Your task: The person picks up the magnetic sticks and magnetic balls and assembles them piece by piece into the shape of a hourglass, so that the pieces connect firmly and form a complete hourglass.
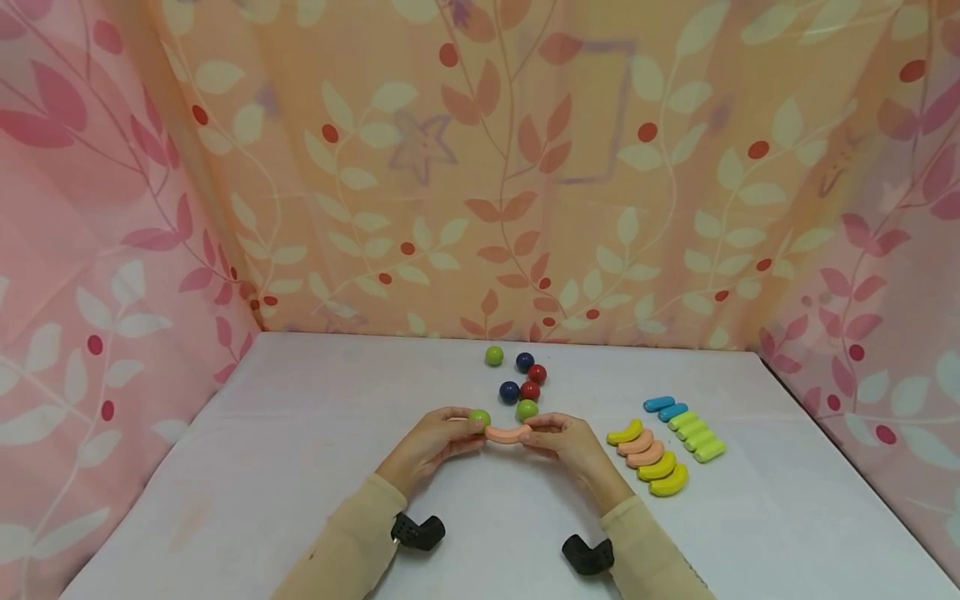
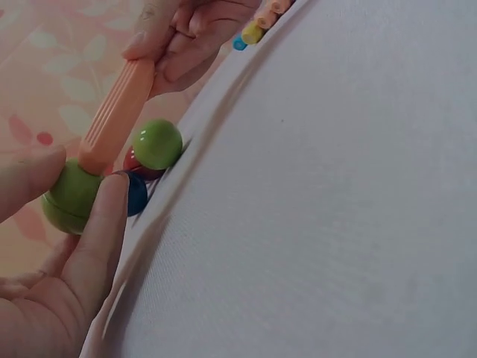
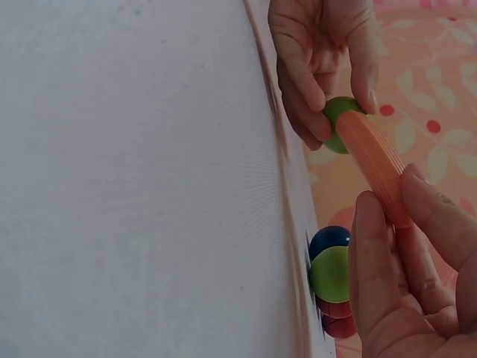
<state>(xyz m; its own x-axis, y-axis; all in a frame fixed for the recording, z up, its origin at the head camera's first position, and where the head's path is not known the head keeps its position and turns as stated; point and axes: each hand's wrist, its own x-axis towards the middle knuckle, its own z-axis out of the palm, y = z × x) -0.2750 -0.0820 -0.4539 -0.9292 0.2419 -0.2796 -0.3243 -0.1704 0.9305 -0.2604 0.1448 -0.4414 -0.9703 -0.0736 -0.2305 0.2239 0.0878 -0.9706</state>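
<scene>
My left hand pinches a green ball between thumb and fingers. A curved, ridged orange piece runs from that ball to my right hand, which pinches its other end. In both wrist views one end of the orange piece meets the green ball's surface. Just beyond the hands, another green ball lies on the white table, near two red balls and two dark blue balls. One more green ball sits farther back.
Right of my right hand, curved yellow pieces and orange pieces form a row on the white table. Beside them lie several light green ridged pieces and two blue pieces. A patterned curtain stands behind the table.
</scene>
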